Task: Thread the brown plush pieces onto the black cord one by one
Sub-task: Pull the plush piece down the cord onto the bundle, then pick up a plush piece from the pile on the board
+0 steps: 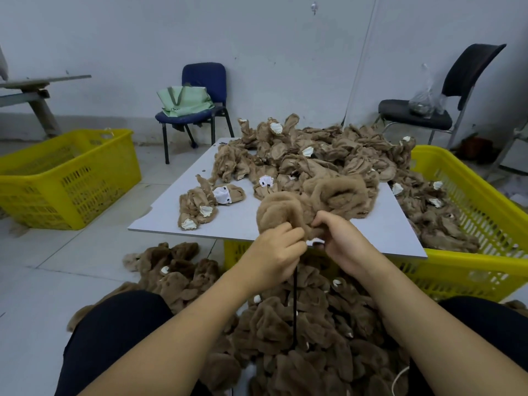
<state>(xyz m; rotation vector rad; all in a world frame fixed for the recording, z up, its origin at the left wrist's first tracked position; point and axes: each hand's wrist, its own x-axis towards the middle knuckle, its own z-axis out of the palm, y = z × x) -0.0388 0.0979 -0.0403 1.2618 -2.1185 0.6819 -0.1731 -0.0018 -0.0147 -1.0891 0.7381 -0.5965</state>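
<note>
Both hands meet at the near edge of the grey board (234, 215). My left hand (275, 252) pinches the top of the black cord (295, 310), which hangs straight down into a mound of threaded brown plush pieces (303, 347) between my knees. My right hand (340, 241) grips a fluffy brown plush piece (308, 201) right beside the cord end. The cord tip is hidden between the fingers. A large heap of inside-out tan plush pieces (314, 155) covers the far part of the board.
A few loose plush pieces (205, 204) lie on the board's left. The board rests on a yellow crate (468, 218) holding more pieces. Another yellow crate (65, 178) stands on the floor at left. A blue chair (200, 110) and a black chair (428, 110) stand by the wall.
</note>
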